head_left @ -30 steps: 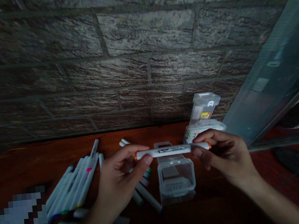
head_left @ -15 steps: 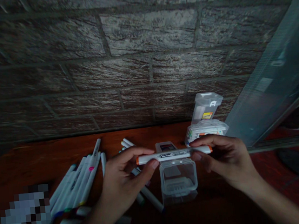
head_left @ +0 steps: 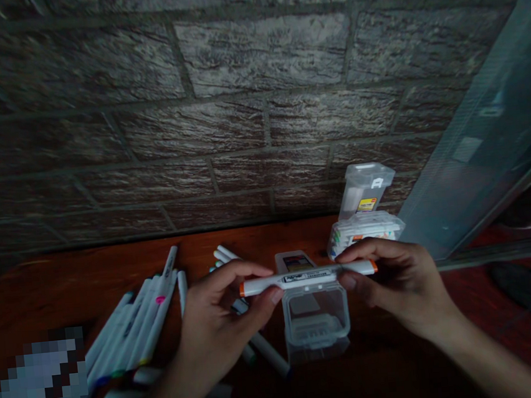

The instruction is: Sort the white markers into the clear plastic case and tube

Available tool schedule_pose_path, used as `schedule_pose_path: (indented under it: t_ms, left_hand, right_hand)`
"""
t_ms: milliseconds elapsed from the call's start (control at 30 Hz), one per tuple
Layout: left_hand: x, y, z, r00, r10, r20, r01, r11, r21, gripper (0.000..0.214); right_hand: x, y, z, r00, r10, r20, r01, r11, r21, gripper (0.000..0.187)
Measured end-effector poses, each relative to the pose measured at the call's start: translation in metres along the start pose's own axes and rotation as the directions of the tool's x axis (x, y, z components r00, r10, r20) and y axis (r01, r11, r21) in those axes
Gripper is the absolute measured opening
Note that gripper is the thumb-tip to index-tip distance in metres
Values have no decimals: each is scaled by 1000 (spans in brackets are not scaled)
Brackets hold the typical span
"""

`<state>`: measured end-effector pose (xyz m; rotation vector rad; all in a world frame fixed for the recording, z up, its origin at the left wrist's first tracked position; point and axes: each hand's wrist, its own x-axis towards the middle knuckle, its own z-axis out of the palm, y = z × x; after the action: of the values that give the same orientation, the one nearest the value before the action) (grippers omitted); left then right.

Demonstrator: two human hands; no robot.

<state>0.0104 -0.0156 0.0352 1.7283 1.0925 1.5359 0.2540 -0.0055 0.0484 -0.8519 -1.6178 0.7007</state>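
Note:
A white marker (head_left: 307, 276) with orange ends is held level between my two hands, its printed label facing me. My left hand (head_left: 232, 315) pinches it near the left end with thumb and fingers. Near the other end, my right hand (head_left: 396, 283) grips it the same way. Just below and behind the marker stands a clear plastic case (head_left: 317, 316) with its lid (head_left: 295, 261) tipped back. Left of my left hand lie several white markers (head_left: 140, 330) with coloured ends, and a few others (head_left: 271, 355) are partly hidden behind that hand.
At the back right stand a tall clear container (head_left: 363, 193) with a yellow label and a clear case with markers inside (head_left: 367, 230). A brick wall (head_left: 258, 118) rises behind the wooden table (head_left: 88, 260). A grey metal-like frame (head_left: 466, 142) stands on the right.
Both hands keep their hold on the marker, which is almost still. The whole view has shifted only slightly.

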Motion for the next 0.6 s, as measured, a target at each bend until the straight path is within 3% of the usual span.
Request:
schedule_pose_path:
  t_ms: [333, 600]
  left_hand:
    - [-2, 1, -2, 992, -111, 53, 115, 990, -80, 12]
    - [-1, 3, -2, 992, -116, 54, 122, 983, -134, 14]
  right_hand:
    - [0, -1, 0, 999, 51, 15, -52, 996, 75, 9]
    - [-2, 6, -4, 989, 146, 34, -150, 976, 156, 9]
